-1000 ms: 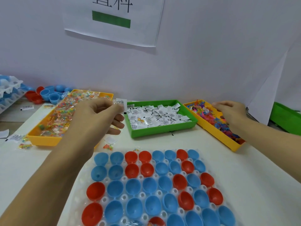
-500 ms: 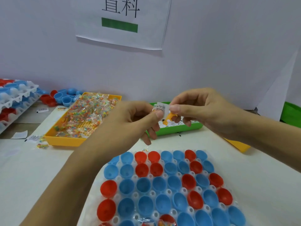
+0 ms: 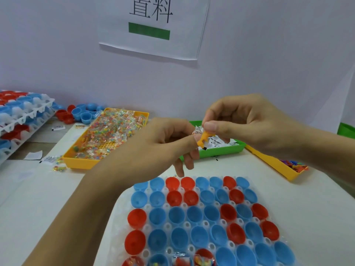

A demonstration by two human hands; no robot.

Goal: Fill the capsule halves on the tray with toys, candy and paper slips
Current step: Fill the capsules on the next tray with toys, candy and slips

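Observation:
A clear tray (image 3: 119, 225) of red and blue capsule halves (image 3: 194, 215) lies in front of me; the nearest row holds candy. Above its far edge my two hands meet. My left hand (image 3: 159, 143) pinches a white paper slip (image 3: 198, 129) between thumb and fingers. My right hand (image 3: 242, 120) pinches a small orange toy (image 3: 204, 140) against that slip. Behind the hands sit a yellow bin of wrapped candy (image 3: 107, 135), a green bin of paper slips (image 3: 224, 148) and a yellow bin of coloured toys (image 3: 284, 166).
Stacked trays of filled capsules (image 3: 21, 116) stand at the far left, with loose red and blue halves (image 3: 80, 112) beside them. Stray candy packets (image 3: 59, 167) and slips lie near the candy bin. A green bin edge (image 3: 347, 129) shows at far right. A paper sign hangs on the wall.
My right hand left the toy bin carrying an orange toy and came over to my left hand, which holds the slip. Both hands now hold the items together over the tray.

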